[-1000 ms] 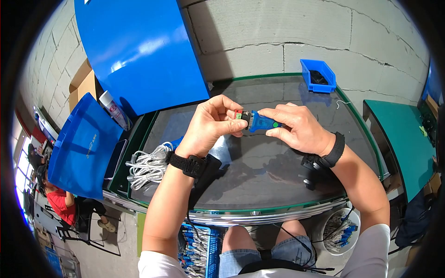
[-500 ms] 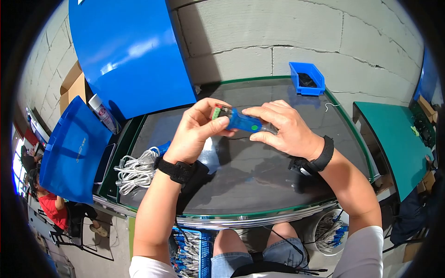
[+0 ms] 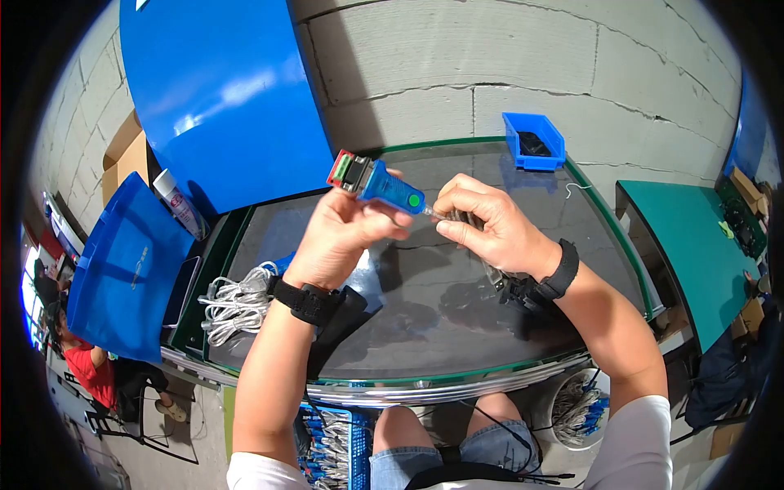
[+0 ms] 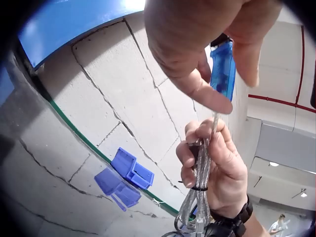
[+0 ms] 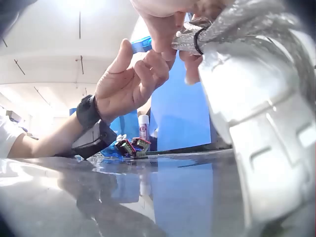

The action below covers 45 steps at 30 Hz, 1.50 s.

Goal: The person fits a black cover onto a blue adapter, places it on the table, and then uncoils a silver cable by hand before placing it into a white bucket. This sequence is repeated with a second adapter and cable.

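Observation:
A translucent blue serial adapter (image 3: 394, 192) with a green sticker is tilted up and left above the table, its red-and-green terminal block (image 3: 343, 169) at the far end. My left hand (image 3: 341, 230) holds it, fingers behind the housing and thumb along its lower edge. In the left wrist view, the blue housing (image 4: 223, 74) shows between fingers and thumb. My right hand (image 3: 490, 222) pinches the clear cable just behind the adapter. The bundled cable (image 4: 201, 173), bound by a black tie, runs through that palm, and a USB plug (image 3: 496, 278) hangs below.
Coiled grey cables (image 3: 237, 304) lie at the table's left, near a spray can (image 3: 181, 204) and a blue bag (image 3: 118, 269). A blue bin (image 3: 535, 140) stands at the back right. Below the front edge are a blue basket (image 3: 359, 445) and a white bucket (image 3: 600, 425) of cables.
The adapter has swung from nearly level to tilted, terminal end up and left. My left fingers have left the terminal block for the housing; my right hand has shifted from the housing to the cable.

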Tool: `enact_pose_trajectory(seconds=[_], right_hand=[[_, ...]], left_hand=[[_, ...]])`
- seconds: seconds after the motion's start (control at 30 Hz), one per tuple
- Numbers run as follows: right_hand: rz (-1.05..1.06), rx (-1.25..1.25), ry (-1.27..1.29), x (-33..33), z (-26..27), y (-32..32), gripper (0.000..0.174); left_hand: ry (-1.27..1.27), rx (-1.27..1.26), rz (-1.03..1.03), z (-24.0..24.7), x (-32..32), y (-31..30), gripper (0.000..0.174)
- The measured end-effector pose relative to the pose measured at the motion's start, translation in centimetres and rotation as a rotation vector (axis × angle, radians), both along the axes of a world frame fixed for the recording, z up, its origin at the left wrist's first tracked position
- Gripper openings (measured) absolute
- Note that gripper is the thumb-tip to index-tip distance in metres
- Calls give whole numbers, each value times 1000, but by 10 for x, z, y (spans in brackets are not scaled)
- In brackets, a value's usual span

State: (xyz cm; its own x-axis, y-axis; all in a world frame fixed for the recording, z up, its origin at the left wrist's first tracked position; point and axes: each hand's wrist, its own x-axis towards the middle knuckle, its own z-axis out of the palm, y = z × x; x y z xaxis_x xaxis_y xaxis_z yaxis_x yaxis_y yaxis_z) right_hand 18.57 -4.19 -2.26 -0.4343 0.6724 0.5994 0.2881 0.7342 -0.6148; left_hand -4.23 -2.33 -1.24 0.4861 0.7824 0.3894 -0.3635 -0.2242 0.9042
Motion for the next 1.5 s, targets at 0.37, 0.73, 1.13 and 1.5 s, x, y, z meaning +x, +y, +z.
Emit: enact_pose_trajectory(seconds=[0.37, 0.73, 1.13, 1.5], right_hand=[[-55, -34, 26, 5, -3, 5, 50], [-33, -122, -59, 4, -8, 13, 43], [63, -123, -205, 3, -9, 9, 35], [-39, 116, -267, -4, 5, -1, 60]], left_hand=[[190, -10, 163, 18, 15, 8, 22], [117, -111, 172, 3, 13, 20, 30], [205, -93, 103, -4, 13, 18, 21], [3, -294, 48, -6, 16, 18, 23]])
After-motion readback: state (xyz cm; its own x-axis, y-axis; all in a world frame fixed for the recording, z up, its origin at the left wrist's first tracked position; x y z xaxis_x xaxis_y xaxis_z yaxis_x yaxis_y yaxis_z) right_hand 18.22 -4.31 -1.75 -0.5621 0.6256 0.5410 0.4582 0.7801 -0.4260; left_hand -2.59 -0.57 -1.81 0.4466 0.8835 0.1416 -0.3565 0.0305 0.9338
